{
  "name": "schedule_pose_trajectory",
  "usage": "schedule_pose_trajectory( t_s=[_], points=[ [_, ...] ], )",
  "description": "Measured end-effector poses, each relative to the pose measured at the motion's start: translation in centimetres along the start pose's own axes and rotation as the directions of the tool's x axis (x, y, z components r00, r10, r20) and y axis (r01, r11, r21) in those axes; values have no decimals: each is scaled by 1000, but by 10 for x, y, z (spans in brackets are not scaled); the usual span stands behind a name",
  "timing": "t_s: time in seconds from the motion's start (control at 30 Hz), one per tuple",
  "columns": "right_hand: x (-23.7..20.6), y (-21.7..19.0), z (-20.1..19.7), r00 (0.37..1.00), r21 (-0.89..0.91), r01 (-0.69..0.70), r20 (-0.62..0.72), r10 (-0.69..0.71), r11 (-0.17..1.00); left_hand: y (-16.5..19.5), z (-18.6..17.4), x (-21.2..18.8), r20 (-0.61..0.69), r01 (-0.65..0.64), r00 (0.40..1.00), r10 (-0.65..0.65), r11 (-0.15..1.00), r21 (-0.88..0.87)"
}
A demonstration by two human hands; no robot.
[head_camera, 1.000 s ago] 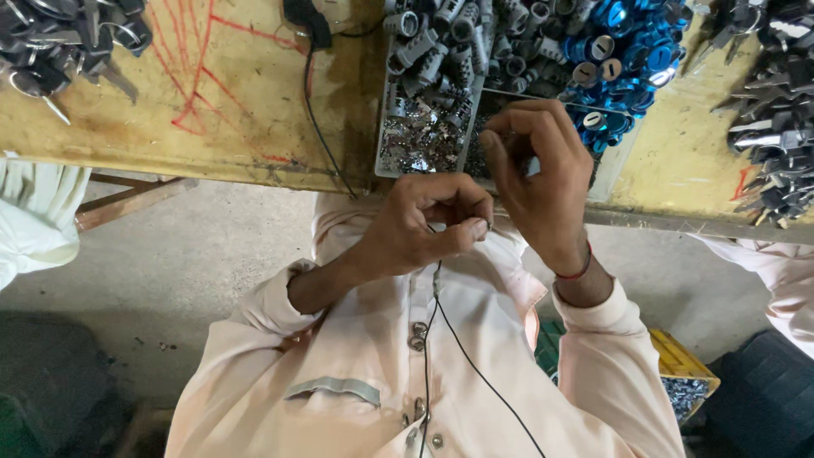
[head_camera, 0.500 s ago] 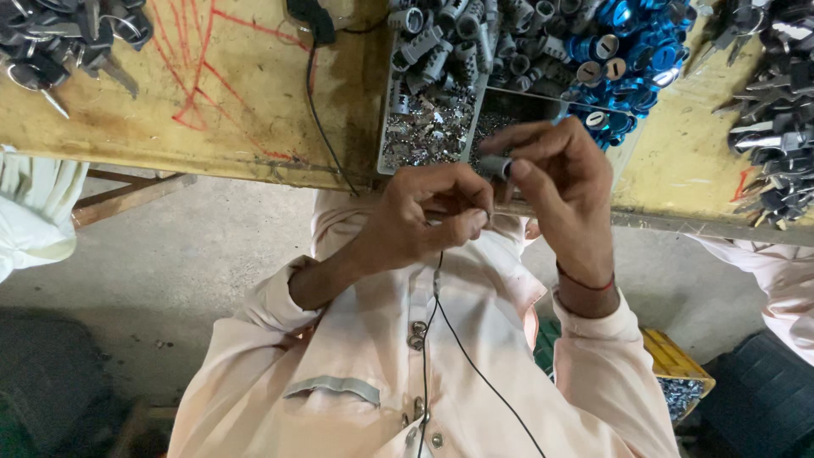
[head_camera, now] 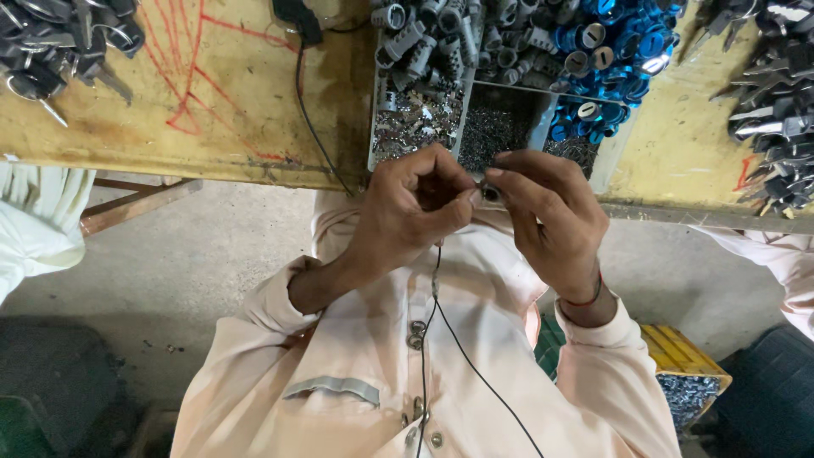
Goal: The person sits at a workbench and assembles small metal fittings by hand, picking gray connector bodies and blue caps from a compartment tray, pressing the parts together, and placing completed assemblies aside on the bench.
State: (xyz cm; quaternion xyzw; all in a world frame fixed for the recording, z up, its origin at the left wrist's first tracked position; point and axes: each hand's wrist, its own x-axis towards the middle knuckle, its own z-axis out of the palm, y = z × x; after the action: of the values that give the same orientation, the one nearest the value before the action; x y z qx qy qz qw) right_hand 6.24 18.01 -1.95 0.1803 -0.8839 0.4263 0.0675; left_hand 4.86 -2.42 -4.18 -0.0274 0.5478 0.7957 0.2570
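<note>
My left hand and my right hand meet just below the workbench edge, fingertips pinched together on a small grey metal cylinder part. Most of the part is hidden by my fingers. Directly above my hands sits a divided metal tray with small silvery pieces, dark tiny pieces and blue caps. Grey metal cylinders are heaped at its far end, blue ring caps to the right.
The yellow wooden workbench has red scribbles and a black cable. Piles of dark keys lie at the left and right. Another person's pale sleeve shows at right; a yellow crate sits on the floor.
Both hands have shifted slightly left and down from the tray; the left hand's fingers have closed onto the small part beside the right fingertips.
</note>
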Motion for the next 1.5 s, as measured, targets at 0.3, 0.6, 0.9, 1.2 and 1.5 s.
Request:
schedule_pose_trajectory(
  t_s=[0.3, 0.6, 0.9, 1.2, 1.5],
  points=[
    [-7, -1, -4, 993, -159, 99, -42, -107, 982, -2, 18, -4, -92, -129, 985, 145, 979, 160],
    [5, -6, -24, 950, 340, -308, 164, 267, 888, -16, 23, 3, -24, -351, 933, 360, 922, 165],
    [-1, 65, -33, 946, -414, -313, -221, 239, 855, -18, 19, 14, 166, -408, 912, 374, 868, 283],
    [-14, 54, -62, 857, 632, -427, 54, 513, 647, -20, 19, 34, 526, -705, 709, 471, 448, 549],
    [-29, 63, -58, 782, 664, -607, 398, 480, 437, -11, 27, 44, 671, -796, 556, 491, 79, 601]
  ],
)
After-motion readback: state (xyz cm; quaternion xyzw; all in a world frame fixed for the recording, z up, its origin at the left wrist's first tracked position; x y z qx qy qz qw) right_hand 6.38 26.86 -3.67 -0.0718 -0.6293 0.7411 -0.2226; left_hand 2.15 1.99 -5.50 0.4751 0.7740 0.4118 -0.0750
